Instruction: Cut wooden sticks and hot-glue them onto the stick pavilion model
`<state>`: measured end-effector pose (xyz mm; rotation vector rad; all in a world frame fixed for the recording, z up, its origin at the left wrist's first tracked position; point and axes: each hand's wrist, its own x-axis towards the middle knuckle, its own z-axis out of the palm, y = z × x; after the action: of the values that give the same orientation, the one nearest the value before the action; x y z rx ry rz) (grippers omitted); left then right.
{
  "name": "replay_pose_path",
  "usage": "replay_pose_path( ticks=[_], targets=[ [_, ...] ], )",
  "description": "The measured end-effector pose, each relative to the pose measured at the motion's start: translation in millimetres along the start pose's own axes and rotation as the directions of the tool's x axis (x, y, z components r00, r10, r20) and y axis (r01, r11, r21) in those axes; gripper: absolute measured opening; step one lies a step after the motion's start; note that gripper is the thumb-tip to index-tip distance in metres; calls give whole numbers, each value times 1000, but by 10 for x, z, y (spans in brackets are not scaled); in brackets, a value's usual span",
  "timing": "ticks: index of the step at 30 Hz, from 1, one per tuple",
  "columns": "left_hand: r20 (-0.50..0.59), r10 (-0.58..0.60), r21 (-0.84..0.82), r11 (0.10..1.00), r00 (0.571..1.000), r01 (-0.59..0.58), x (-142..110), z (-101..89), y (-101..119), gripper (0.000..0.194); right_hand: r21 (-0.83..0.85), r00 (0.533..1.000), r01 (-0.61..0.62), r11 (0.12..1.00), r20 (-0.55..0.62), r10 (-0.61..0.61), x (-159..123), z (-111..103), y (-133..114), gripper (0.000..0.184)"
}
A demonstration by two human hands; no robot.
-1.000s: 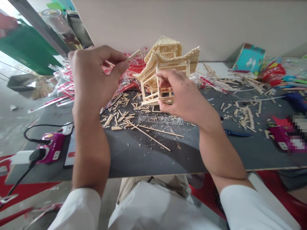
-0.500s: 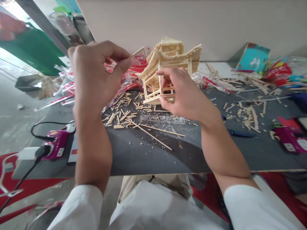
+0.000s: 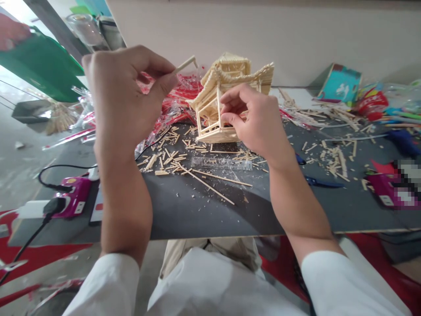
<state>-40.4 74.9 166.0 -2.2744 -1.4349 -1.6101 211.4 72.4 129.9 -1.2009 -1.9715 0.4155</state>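
My left hand (image 3: 131,92) is raised left of a model house built from thin wooden sticks. Its thumb and forefinger pinch a short wooden stick (image 3: 184,64), whose far end carries a small piece bent downward. The stick house (image 3: 226,72) has a tiered, upturned roof and an open frame of posts. At its front corner post, my right hand (image 3: 255,116) has its thumb and curled fingers closed in around the post, hiding part of the right side. Below the house lies a clear ruler (image 3: 222,163), with long thin sticks (image 3: 213,188) in front.
Cut stick pieces (image 3: 164,160) litter the dark table (image 3: 197,221). Red and clear plastic wrappers (image 3: 177,103) heap behind my left hand. A purple power strip (image 3: 74,197) with plugs is at left; blue-handled scissors (image 3: 324,182) and a teal box (image 3: 340,83) are at right.
My right thumb has risen from the base of the corner post, and the fingers have drawn closer together. My left hand has moved slightly up, still pinching the stick.
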Motion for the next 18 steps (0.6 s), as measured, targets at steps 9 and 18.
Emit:
replay_pose_path(
  ticks=[9,18],
  targets=[
    [35,65,100,993,997,-68,17,101,20,14,-89,996,-7,996,83,14,40,-8,-135,23],
    [45,20,129,991,999,-26,9,135,49,11,-258,990,71,964,134,-37,32,94,-138,24]
  ],
)
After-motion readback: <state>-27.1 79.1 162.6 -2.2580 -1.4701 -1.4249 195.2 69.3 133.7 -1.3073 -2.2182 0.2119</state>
